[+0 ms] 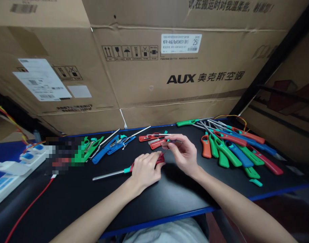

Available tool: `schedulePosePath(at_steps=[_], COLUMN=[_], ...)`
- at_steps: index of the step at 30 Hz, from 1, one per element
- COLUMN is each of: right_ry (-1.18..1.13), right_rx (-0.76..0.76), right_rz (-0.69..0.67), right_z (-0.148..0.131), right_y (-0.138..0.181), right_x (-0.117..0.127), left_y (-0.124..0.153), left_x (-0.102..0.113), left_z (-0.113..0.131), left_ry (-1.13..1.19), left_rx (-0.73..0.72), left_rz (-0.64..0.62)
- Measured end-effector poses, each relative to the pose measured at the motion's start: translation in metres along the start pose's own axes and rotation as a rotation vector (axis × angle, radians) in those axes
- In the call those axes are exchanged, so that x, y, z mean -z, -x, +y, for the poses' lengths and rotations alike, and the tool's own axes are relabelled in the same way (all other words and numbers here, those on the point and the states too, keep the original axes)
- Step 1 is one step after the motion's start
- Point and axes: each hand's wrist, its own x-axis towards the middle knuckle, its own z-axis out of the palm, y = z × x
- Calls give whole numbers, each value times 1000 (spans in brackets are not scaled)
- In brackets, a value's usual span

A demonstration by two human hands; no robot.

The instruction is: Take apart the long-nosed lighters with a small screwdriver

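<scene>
My left hand is closed over the red handle of a long-nosed lighter that lies on the black table, its metal tube pointing left. My right hand pinches a small thin part just above that handle, fingers pressed together. Opened red lighter halves lie right behind my hands.
A pile of finished red, green and blue lighters lies at the right. Opened blue and green lighter shells lie at the left, beside a blurred patch. A white power strip and red cable sit far left. Big cardboard boxes wall the back.
</scene>
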Motion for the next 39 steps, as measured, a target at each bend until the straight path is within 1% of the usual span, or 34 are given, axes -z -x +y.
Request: schedulePosePath(at_steps=[3, 7, 9, 11, 14, 16, 20, 22, 23, 26, 28, 32, 33, 37, 39], right_ry=[80, 243, 288, 331, 373, 357, 298, 280, 278, 299, 306, 242, 229, 209, 206], right_rx=[80, 203, 235, 254, 252, 250, 277, 277, 282, 286, 251, 152, 138, 94, 77], right_rz=[-18, -54, -39, 7, 41, -7, -192, -217, -196, -68, -20, -63, -52, 73, 54], right_z=[0, -3, -6, -8, -10, -11, -12, -13, -13, -11, -10, -8, -7, -7, -7], right_y=[2, 6, 7, 6, 3, 2, 1, 1, 1, 3, 3, 2, 2, 1, 1], right_x=[0, -2, -3, -4, -2, -1, 1, 1, 1, -1, -2, -3, -3, -4, -3], left_y=[0, -1, -1, -1, -1, 1, 3, 3, 3, 2, 1, 1, 1, 1, 1], left_x=[0, 0, 0, 0, -1, -2, -5, -6, -7, -7, -6, -6, -6, -6, -6], left_z=[1, 2, 2, 2, 1, 0, -1, -2, -1, -1, 0, -1, -1, -2, -2], left_ry=[6, -24, -53, -79, -90, -86, -81, -72, -70, -80, -78, -63, -64, -62, -54], left_rx=[9, 55, 65, 59, 33, 20, 0, -9, -7, 7, -4, -24, -21, -19, -28], left_rz=[-20, -98, -118, -118, -122, -124, -101, -84, -76, -65, -58, -36, -37, -45, -44])
